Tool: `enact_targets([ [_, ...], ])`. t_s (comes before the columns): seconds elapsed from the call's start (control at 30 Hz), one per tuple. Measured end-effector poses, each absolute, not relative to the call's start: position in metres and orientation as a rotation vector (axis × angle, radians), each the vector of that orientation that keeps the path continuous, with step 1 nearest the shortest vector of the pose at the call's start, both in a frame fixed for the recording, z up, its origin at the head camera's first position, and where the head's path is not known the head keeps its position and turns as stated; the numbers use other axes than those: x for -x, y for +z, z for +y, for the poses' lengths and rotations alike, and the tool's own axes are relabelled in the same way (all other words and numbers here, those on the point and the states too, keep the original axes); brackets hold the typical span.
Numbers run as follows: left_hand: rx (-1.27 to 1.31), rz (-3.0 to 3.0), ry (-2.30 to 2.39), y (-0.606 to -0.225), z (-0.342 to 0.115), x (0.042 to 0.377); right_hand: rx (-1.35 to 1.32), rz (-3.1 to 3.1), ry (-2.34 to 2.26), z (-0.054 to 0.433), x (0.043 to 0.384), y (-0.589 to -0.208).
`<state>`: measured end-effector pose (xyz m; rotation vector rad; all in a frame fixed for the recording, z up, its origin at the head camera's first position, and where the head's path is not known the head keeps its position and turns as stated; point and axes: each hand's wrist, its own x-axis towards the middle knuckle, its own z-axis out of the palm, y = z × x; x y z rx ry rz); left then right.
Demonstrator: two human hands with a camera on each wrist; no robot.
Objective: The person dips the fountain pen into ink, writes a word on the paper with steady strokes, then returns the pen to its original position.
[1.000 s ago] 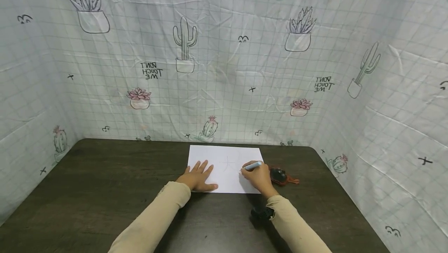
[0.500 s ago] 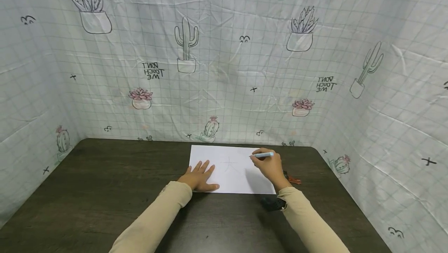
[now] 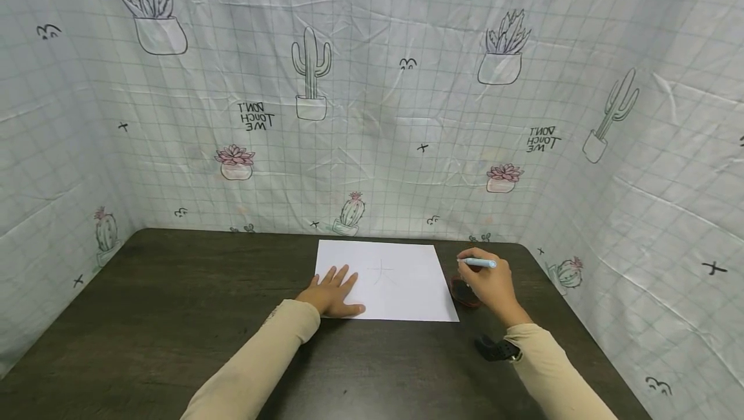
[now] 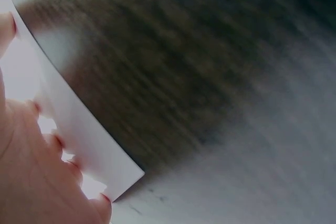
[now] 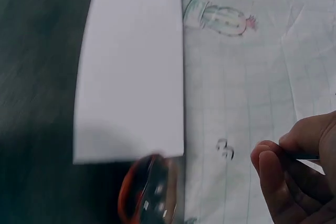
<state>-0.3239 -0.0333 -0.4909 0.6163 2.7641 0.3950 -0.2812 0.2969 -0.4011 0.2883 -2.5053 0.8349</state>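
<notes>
A white sheet of paper (image 3: pixel 413 294) lies on the dark table, with thin crossed strokes (image 3: pixel 381 269) drawn near its middle. My left hand (image 3: pixel 332 294) rests on the paper's left side with its fingers spread; the left wrist view shows its fingertips at the sheet's edge. Beyond the paper's right edge, my right hand (image 3: pixel 491 284) pinches a light blue pen (image 3: pixel 485 263), raised off the sheet. In the right wrist view the fingers (image 5: pixel 270 166) hide most of the pen. Partly behind that hand sits a shiny dark, rounded object (image 3: pixel 462 292) with an orange-red rim.
The table (image 3: pixel 203 316) has a dark wood-grain top. Behind it and along both sides hangs a white gridded cloth (image 3: pixel 372 97) printed with potted cacti. A black device (image 3: pixel 495 347) is strapped at the right wrist.
My right hand has moved right with the pen, from over the paper to beyond its right edge, baring that side of the sheet. The left hand stays put.
</notes>
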Motion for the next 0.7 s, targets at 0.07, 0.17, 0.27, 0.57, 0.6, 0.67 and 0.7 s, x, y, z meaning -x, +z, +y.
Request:
enact_targets([
  [0.07,-0.613,2.76,0.397,-0.49,-0.033,0.323,-0.303,-2.501,0.76,0.306,0.276,-0.404],
  [0.17,-0.61,2.756,0.394,-0.488,-0.034,0.323,-0.295,-2.502,0.691,0.319,0.268,-0.409],
  [0.27,-0.607,2.753,0.383,-0.488,-0.033,0.324,-0.258,-2.507,0.639,0.333,0.261,-0.413],
  [0.57,-0.606,2.749,0.426,-0.478,-0.033,0.316,-0.211,-2.462,0.666,0.369,0.244,-0.426],
  [0.6,-0.609,2.749,0.432,-0.475,-0.033,0.314,-0.207,-2.455,0.682,0.372,0.243,-0.427],
  [0.67,-0.612,2.747,0.431,-0.47,-0.033,0.309,-0.184,-2.455,0.724,0.378,0.24,-0.431],
  [0.7,-0.609,2.745,0.431,-0.466,-0.032,0.307,-0.167,-2.462,0.741,0.381,0.239,-0.432],
])
